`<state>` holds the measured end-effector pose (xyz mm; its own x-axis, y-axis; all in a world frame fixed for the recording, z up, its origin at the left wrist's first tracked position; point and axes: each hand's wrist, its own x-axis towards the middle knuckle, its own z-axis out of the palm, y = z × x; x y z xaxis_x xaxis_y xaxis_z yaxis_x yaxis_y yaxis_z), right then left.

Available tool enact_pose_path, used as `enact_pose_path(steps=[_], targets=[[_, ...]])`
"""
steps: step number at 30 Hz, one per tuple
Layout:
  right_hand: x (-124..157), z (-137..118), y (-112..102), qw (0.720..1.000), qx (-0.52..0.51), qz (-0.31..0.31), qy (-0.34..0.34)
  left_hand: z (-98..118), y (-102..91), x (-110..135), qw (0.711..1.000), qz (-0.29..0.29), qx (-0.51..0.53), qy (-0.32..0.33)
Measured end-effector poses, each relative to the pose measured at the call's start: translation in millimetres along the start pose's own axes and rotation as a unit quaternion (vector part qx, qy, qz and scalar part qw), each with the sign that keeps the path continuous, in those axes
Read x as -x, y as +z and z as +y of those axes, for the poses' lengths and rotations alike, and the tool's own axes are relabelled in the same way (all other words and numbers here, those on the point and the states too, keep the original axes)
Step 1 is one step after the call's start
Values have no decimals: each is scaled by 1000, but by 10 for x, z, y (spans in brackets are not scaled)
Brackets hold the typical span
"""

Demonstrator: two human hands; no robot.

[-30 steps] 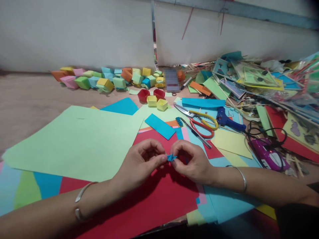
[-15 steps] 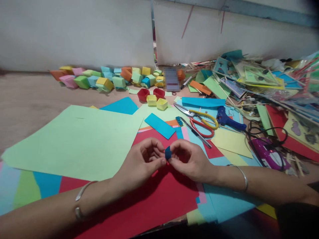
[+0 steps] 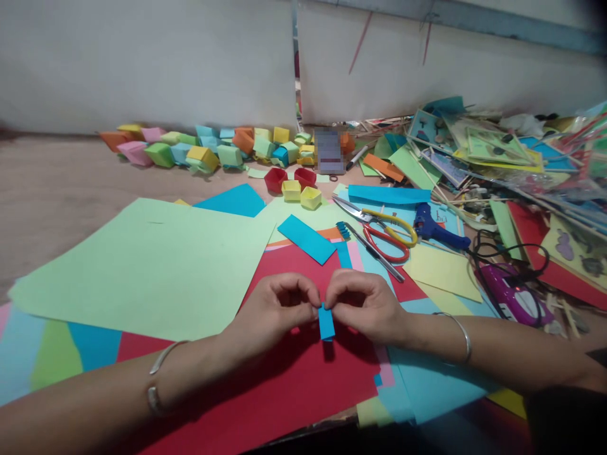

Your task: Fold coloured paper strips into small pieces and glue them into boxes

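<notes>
Between my two hands hangs a small blue paper strip (image 3: 327,325), folded, its lower end pointing toward me. My left hand (image 3: 279,303) pinches its upper left edge with thumb and forefinger. At the upper right edge, my right hand (image 3: 367,304) pinches it the same way. Below both hands lies a large red paper sheet (image 3: 284,385). Just beyond my fingertips rests a flat blue paper rectangle (image 3: 307,239). Several small curled blue paper pieces (image 3: 343,230) sit right of that rectangle.
Scissors (image 3: 386,234), a craft knife (image 3: 379,256) and a blue glue gun (image 3: 439,229) lie to the right, near a purple device (image 3: 509,294) with a black cable. A green sheet (image 3: 156,272) covers the left. Paper boxes (image 3: 203,158) line the back; a craft pile (image 3: 497,151) fills the far right.
The blue strip has turned from a short dark upright loop into a longer piece hanging down toward me. Both hands have shifted slightly, still pinching it.
</notes>
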<state>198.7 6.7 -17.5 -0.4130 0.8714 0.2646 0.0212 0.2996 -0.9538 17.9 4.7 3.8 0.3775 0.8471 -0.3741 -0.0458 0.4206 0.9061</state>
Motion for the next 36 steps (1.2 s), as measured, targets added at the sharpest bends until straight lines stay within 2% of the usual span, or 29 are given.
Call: enact_pose_path(steps=[8, 14, 16, 20, 23, 25, 28, 33, 36], targets=[[8, 8, -21, 997, 67, 15, -44, -15, -49, -8, 1000, -11, -25, 15], [17, -30, -28, 992, 91, 1, -83, -15, -20, 2, 997, -10, -79, 19], [10, -52, -20, 995, 92, -2, -50, -10, -1, 5, 995, 1, -91, 46], [2, -47, 13, 995, 48, -10, 86, -31, 16, 11, 988, 30, -120, 98], [8, -15, 30, 994, 23, -15, 108, -56, 21, 14, 985, 46, -130, 108], [12, -5, 25, 996, 36, -9, 80, -60, 25, 12, 985, 50, -125, 105], [7, -8, -14, 995, 100, -11, -9, -44, 21, 0, 990, 40, -101, 87], [-15, 29, -95, 965, 178, -48, -185, -15, -35, -19, 998, 42, -27, 49], [-14, 62, -107, 953, 210, -48, -212, -21, -70, -19, 997, 54, -1, 51]])
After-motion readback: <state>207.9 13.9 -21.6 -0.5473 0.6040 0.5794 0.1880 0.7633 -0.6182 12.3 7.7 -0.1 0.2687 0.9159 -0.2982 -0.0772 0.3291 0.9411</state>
